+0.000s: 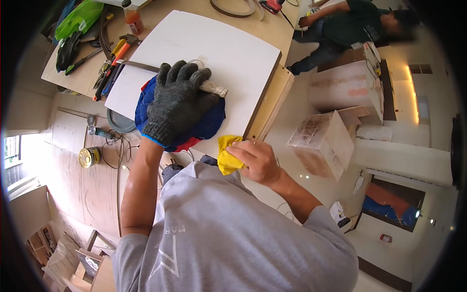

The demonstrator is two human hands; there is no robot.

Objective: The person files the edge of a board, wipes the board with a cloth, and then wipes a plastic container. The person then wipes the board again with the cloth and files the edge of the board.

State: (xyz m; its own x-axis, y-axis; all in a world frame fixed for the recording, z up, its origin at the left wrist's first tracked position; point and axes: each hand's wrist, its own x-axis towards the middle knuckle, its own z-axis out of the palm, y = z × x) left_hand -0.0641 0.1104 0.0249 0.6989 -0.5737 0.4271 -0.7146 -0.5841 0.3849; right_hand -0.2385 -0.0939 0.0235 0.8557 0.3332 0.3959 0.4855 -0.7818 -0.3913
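My left hand (177,102), in a dark knitted glove with a blue cuff, lies over a blue and red cloth (214,119) on a white panel (224,53). Its fingers curl beside a pale, rough stick-like piece (214,89); whether they grip it is unclear. At the panel's near edge, my bare right hand (258,160) pinches a crumpled yellow cloth (227,155). A thin dark strip (141,64) lies on the panel, left of the glove.
Left on the wooden table (272,29) are a hammer (127,41), a bottle (133,18), a black glove (67,51) and a green bag (80,19). A person (340,29) stands at the upper right, near boxes (323,143). A tin (89,157) and cables are lower left.
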